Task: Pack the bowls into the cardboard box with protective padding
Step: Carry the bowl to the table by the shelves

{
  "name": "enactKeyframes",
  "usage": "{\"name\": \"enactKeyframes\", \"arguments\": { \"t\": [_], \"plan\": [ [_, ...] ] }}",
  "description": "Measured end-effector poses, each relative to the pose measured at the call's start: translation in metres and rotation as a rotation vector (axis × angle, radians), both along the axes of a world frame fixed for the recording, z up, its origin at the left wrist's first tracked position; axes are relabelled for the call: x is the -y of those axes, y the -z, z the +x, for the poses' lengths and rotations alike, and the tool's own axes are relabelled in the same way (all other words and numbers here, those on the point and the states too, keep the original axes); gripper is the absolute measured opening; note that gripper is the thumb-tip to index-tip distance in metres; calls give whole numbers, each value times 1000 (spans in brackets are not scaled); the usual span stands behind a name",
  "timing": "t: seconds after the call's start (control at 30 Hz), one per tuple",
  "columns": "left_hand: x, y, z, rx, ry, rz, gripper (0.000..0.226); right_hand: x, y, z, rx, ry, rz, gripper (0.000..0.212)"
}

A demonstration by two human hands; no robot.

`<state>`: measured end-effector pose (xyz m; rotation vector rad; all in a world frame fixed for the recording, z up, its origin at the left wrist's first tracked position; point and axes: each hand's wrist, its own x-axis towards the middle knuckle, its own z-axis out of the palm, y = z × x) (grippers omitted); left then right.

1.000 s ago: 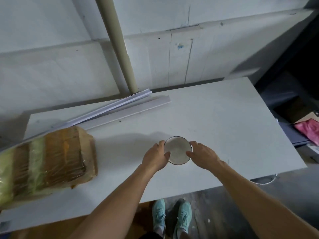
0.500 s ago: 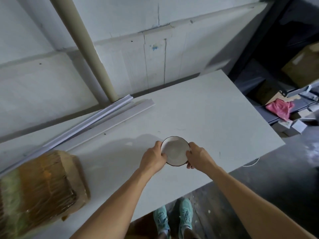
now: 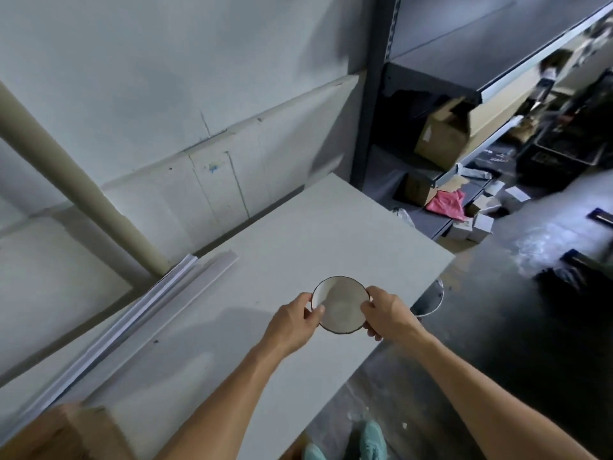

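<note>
Over the near right part of the tabletop (image 3: 298, 234), both hands hold the bowl (image 3: 341, 305). The left hand (image 3: 292, 322) pinches its left rim with the thumb on top, and the right hand (image 3: 388, 313) curls its fingers beneath the right side. A second ago the bowl sat flat between the hands; now it appears lifted clear and tipped. The view has swung right towards the shelving (image 3: 371, 127), leaving the cardboard bundle (image 3: 66, 433) at the lower left corner. That suggests a carry is starting, with no padding in sight. Being round, the bowl has no long axis, and its mouth faces up, tilted slightly towards the person.
</note>
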<state>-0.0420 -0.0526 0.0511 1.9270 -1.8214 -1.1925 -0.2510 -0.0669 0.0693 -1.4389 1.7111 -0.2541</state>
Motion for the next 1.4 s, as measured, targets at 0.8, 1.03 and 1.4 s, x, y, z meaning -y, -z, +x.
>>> {"name": "enactKeyframes", "arguments": {
  "t": [0.8, 1.03, 1.4],
  "plan": [
    [47, -56, -381, 16, 408, -189, 26, -62, -48, -332, -76, 598, -214, 24],
    [46, -73, -474, -100, 520, -157, 30, -92, -63, -414, 40, 771, -252, 25],
    [82, -56, -579, -171, 622, -158, 43, -83, -62, -492, 102, 975, -300, 24]
  ]
}}
